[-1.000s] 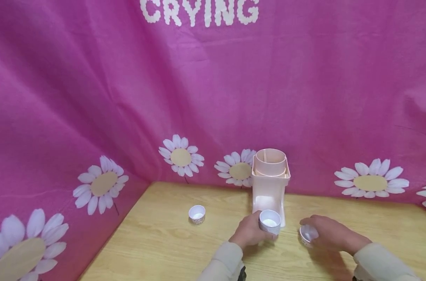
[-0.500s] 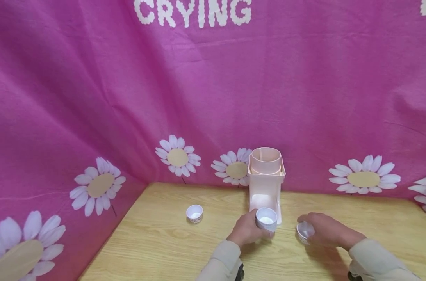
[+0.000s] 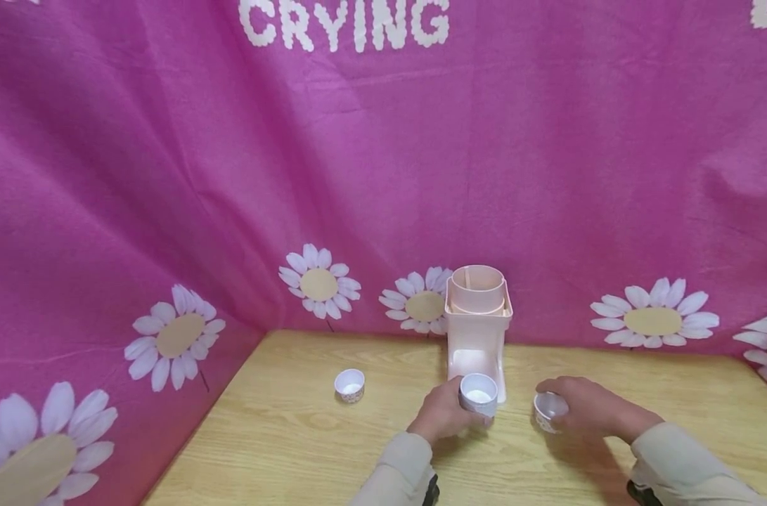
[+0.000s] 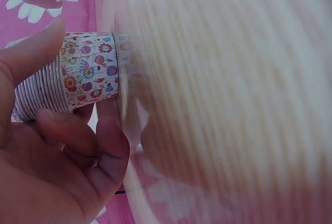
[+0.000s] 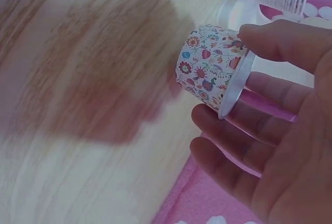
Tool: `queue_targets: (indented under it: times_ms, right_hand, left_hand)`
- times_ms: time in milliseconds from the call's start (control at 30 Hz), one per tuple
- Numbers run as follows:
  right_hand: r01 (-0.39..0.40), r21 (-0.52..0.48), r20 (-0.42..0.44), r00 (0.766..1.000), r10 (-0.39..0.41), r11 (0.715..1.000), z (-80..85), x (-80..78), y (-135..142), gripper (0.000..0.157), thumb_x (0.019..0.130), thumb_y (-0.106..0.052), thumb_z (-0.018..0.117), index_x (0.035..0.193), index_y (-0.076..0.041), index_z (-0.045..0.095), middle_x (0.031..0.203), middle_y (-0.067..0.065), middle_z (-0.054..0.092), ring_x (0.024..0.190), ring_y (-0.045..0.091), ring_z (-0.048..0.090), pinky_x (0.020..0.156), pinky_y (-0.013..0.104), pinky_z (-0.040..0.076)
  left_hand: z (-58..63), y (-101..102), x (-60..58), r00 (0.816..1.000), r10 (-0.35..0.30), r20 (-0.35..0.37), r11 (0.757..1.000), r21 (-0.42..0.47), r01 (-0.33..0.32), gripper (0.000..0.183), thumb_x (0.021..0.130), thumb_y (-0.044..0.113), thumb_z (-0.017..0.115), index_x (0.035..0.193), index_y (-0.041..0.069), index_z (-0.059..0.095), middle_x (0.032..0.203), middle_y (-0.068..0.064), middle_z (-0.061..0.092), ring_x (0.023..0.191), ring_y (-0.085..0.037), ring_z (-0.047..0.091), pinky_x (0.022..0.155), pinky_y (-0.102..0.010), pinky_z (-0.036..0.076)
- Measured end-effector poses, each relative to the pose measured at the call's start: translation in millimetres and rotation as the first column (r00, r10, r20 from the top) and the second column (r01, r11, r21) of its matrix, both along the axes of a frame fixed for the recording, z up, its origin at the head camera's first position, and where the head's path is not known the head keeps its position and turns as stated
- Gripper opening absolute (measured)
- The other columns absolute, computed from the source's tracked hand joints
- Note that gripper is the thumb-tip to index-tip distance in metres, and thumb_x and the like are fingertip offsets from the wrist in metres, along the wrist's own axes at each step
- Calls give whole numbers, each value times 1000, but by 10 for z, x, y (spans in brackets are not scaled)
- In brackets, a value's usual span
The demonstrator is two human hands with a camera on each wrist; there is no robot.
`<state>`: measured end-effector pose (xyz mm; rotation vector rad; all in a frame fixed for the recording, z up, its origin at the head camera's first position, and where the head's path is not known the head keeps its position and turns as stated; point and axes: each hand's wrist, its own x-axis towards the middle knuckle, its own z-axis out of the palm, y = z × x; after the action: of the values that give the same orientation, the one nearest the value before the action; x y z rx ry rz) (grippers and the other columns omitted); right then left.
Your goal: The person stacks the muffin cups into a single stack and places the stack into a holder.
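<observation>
A stack of nested paper baking cups [image 3: 479, 397] is gripped by my left hand [image 3: 445, 413], just in front of the pale pink stand. In the left wrist view the stacked rims lie between thumb and fingers, and the lowest cup [image 4: 91, 67] shows a floral print. My right hand [image 3: 601, 411] pinches a single floral paper baking cup [image 5: 212, 68] near its rim, to the right of the stack. Its base is close to the tabletop; whether it touches, I cannot tell. Another baking cup [image 3: 349, 386] stands upright on the table at left.
The pale pink stand [image 3: 474, 337], with a round tube [image 3: 478, 289] in its top, stands at the back of the wooden table [image 3: 282, 436]. A magenta cloth [image 3: 383, 161] with daisies hangs behind and along the left side.
The cup in my right hand has tipped slightly, showing more of its printed side. The left hand holds the stack in nearly the same place. The head view has shifted a little.
</observation>
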<state>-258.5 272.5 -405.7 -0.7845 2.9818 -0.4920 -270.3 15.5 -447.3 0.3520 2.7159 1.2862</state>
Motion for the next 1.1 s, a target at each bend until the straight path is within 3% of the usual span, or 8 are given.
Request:
queue_targets:
  times_ms: [500,700,1100]
  right_hand:
    - [14,-14,-3,1000,-14,1000,149,-2,42,47,73,-15,77,115,3,66,107,15,72,95,29,66,81,43,52]
    - [-38,-28,-77,996,35,999,193,-23,15,46,75,-16,77,114,3,66,106,14,72,96,31,68,84,45,53]
    - [-11,-88,-79,997,4,996,374,-64,-139,49,78,-23,76,119,1,65,98,6,71,82,14,61,71,33,50]
  left_hand:
    - [-21,22,-1,1000,-7,11,1000,7,7,54,65,22,91,111,15,65,101,0,71,92,-15,63,88,-33,51]
    - [-50,-2,-8,1000,-2,19,1000,15,2,54,65,23,91,111,14,64,100,1,70,91,-14,62,88,-33,51]
    - [-26,13,-16,999,-4,39,1000,11,4,55,66,23,92,113,15,64,103,0,70,95,-16,62,92,-37,51]
